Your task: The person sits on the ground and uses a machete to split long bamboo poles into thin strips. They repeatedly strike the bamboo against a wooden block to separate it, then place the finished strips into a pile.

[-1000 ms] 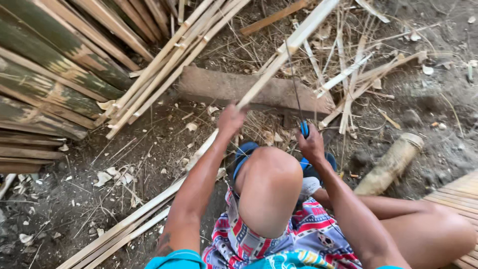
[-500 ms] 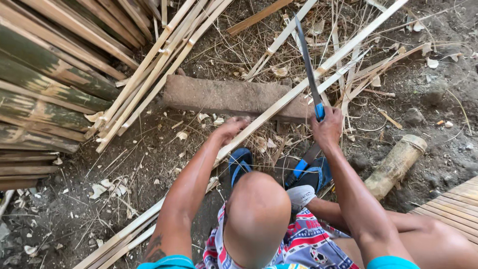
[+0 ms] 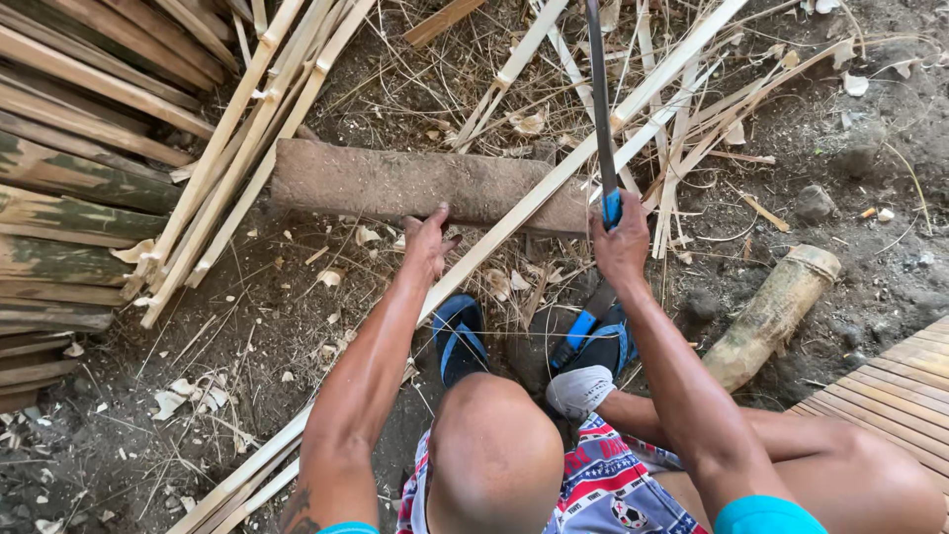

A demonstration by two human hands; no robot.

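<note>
With my right hand (image 3: 621, 247) clenched on the raised blade (image 3: 598, 109), I'd keep my left hand (image 3: 428, 240), pressing the bamboo strip (image 3: 554, 183), well clear of the cut.

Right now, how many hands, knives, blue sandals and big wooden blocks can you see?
Hands: 2, the left hand and the right hand
Long knife: 1
Blue sandals: 2, one and the other
Wooden block: 1
Total: 6
</note>
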